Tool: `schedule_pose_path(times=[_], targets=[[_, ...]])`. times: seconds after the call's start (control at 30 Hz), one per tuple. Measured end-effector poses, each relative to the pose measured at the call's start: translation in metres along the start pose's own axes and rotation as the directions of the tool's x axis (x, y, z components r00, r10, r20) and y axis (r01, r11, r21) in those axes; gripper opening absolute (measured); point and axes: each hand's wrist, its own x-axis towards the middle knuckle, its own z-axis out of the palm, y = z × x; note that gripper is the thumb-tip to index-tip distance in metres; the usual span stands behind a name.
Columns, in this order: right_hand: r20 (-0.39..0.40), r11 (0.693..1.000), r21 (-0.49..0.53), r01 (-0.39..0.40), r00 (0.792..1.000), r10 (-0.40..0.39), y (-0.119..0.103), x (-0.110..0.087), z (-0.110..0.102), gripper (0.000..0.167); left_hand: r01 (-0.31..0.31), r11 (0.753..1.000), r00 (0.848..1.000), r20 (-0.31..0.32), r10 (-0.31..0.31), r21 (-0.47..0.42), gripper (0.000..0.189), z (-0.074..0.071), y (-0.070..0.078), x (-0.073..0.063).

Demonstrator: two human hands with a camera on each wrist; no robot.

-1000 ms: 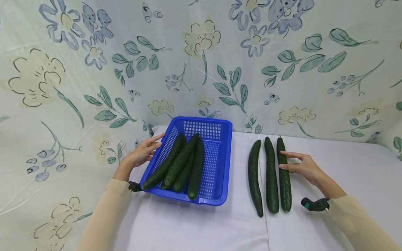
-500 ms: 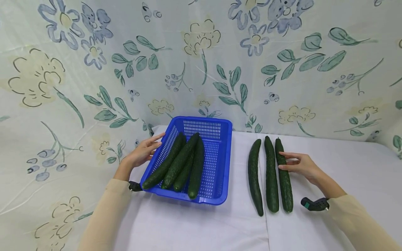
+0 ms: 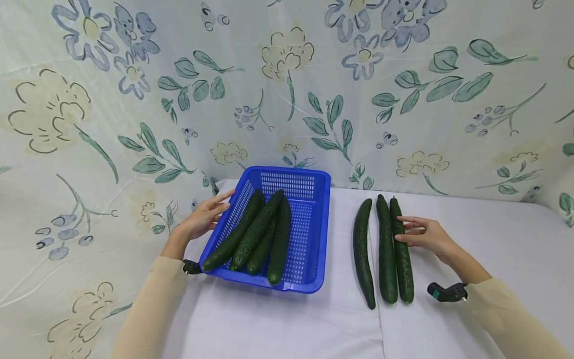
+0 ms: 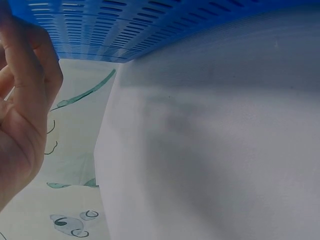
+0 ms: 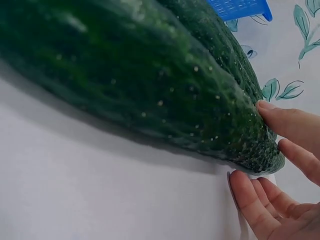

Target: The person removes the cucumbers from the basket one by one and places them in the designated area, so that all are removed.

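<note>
Three dark green cucumbers lie on the white cloth to the right of a blue basket [image 3: 314,284]. With its fingertips my right hand [image 3: 428,238] touches the right side of the rightmost cucumber [image 3: 404,269]. In the right wrist view the fingers of that hand [image 5: 280,200] lie along the end of this cucumber [image 5: 150,100]. Close beside it is the middle cucumber [image 3: 387,264]; the left one [image 3: 362,249] lies apart, slightly curved. My left hand [image 3: 203,218] rests at the basket's left rim, the index finger extended; in the left wrist view it is beside the slotted wall [image 4: 115,30].
Several cucumbers [image 3: 255,234] lie in the left part of the basket, some stacked on others. A floral cloth [image 3: 287,99] hangs behind the table and down its left side. Each wrist carries a black device [image 3: 447,292].
The rightmost cucumber has shifted left under my right fingertips, its upper end first, and now lies close against the middle one. My left hand and the basket have stayed put.
</note>
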Motion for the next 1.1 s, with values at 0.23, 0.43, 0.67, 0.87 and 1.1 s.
schedule_pose_path(times=[0.23, 0.43, 0.67, 0.87, 1.1], targets=[[-0.005, 1.000, -0.002, -0.012, 1.000, 0.012, -0.003, 0.000, 0.000, 0.076, -0.010, 1.000, 1.000, 0.008, 0.010, -0.003, 0.053, -0.001, -0.001, 0.000], [-0.008, 1.000, 0.000, -0.008, 1.000, 0.008, -0.007, 0.000, -0.004, 0.077, -0.010, 1.000, 1.000, 0.006, 0.010, -0.007, 0.053, 0.000, -0.001, -0.001], [-0.040, 1.000, -0.020, 0.006, 0.999, -0.007, -0.020, -0.001, -0.010, 0.077, -0.016, 1.000, 1.000, 0.008, 0.016, 0.011, 0.053, -0.001, -0.001, 0.000], [-0.055, 1.000, 0.016, 0.013, 0.998, -0.012, -0.035, 0.000, -0.014, 0.077, -0.014, 1.000, 1.000, 0.004, 0.014, 0.010, 0.053, 0.000, -0.001, -0.001], [-0.055, 0.992, 0.092, 0.085, 0.995, -0.080, -0.059, 0.003, -0.010, 0.067, -0.017, 1.000, 1.000, 0.012, 0.017, 0.006, 0.054, -0.001, -0.002, 0.000]])
